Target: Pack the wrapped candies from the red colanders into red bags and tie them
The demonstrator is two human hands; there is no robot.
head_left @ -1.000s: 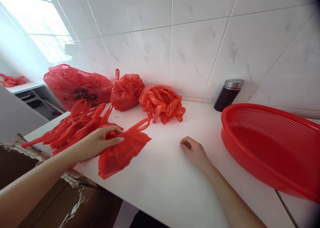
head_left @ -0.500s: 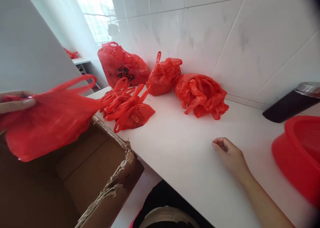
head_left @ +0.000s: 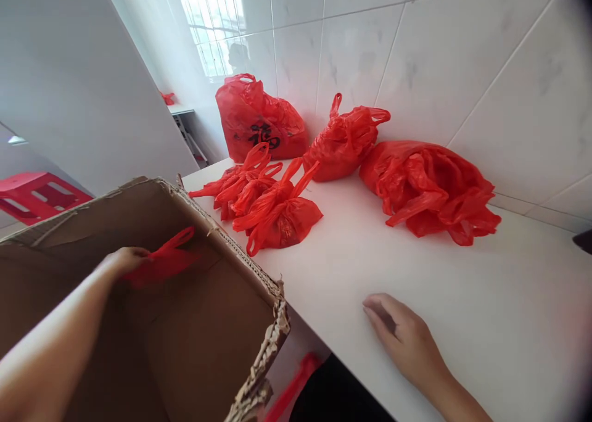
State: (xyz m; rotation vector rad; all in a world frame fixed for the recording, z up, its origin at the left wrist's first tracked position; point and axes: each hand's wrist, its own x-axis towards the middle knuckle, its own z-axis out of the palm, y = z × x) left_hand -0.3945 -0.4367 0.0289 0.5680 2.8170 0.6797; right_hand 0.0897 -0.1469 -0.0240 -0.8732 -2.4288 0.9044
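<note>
My left hand (head_left: 124, 260) reaches down into a cardboard box (head_left: 222, 323), its fingers closed on a red plastic bag (head_left: 161, 266). One loop handle of that bag sticks up; its lower part is blurred and dark inside the box. On the white tabletop (head_left: 324, 286), my right hand (head_left: 402, 332) rests with curled fingers, thumb and fingertips together and nothing visible between them. Several small knotted red bags (head_left: 282, 218) lie by the box's torn far-right rim, beyond both hands.
Along the tiled wall stand a big red bag with a black character (head_left: 263, 126), a tied red bag (head_left: 345, 141) and a crumpled red bag (head_left: 430, 190). A red plastic stool (head_left: 44, 197) is behind the box. A dark object (head_left: 583, 242) shows at the right edge.
My left hand has carried the red bag from above the box down into it. My right hand stays on the tabletop, curled. The view has swung left, so the red basin is out of sight.
</note>
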